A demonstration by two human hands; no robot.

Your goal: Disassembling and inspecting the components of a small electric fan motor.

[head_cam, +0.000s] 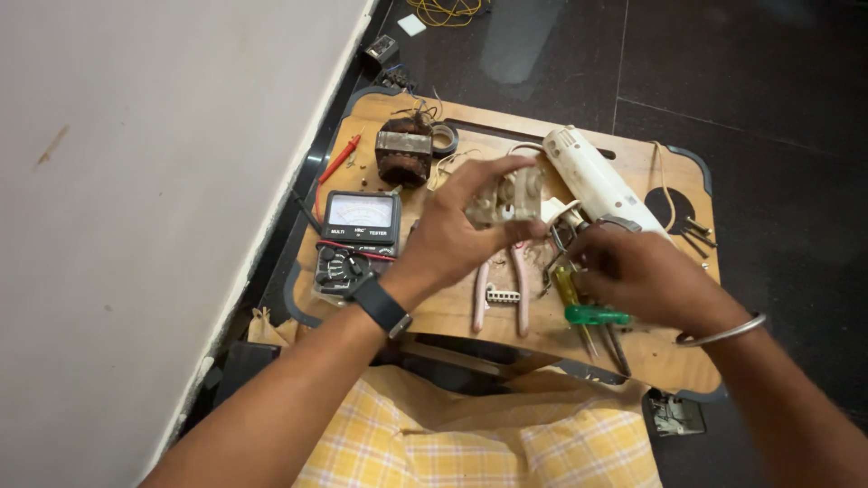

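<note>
Dark floor tiles surround a wooden work board [452, 312] where, right of the analog multimeter [360, 228], the left hand [452, 237] pinches a small switch assembly [508, 201] aloft while the right hand [644, 276], fingers curled, works beside green-handled screwdrivers [592, 315], apparently mid-disassembly.

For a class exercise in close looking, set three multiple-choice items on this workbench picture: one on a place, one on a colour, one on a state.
1. Where is the meter?
A. left part of the wooden board
B. on the floor
C. in the right hand

2. The screwdriver handle under the right hand is:
A. red
B. green
C. blue

3. The left hand:
A. lies flat
B. holds a small pale part up
C. grips the pliers

Answers: 1 A, it lies near the board's left edge. 2 B, it is bright green. 3 B, fingers wrap the part above the board.
</note>
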